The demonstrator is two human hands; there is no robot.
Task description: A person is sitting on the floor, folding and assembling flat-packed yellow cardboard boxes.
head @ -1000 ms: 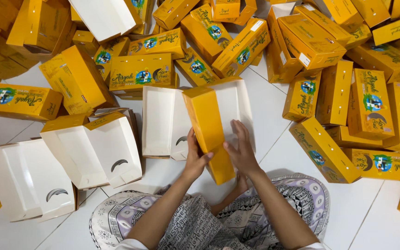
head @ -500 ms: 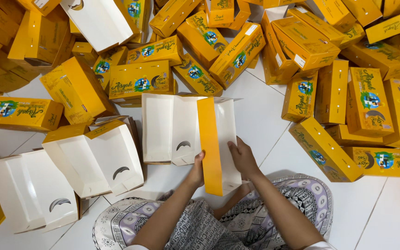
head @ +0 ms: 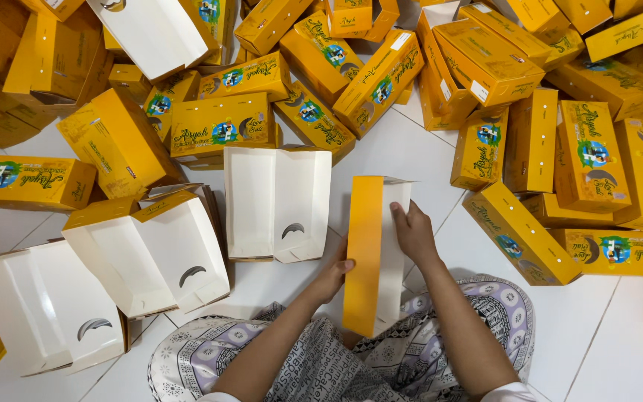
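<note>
I hold a half-folded carton (head: pixel 370 253), yellow outside and white inside, upright over my lap. My left hand (head: pixel 334 277) grips its yellow side panel near the lower left. My right hand (head: pixel 413 232) presses on the white inner panel at the right. Just left of it on the white tiled floor (head: pixel 403 145) stands a stack of unfolded white-faced carton blanks (head: pixel 277 202), apart from both hands.
Two more stacks of white carton blanks (head: pixel 150 253) (head: pixel 46 309) lie at the left. Several assembled yellow boxes (head: pixel 519 234) (head: pixel 221 126) are piled all around the back, left and right. My patterned trousers (head: pixel 262 357) cover the near floor.
The carton came off the stack of blanks, moved right and toward my lap, and folded narrower. Both hands shifted right with it.
</note>
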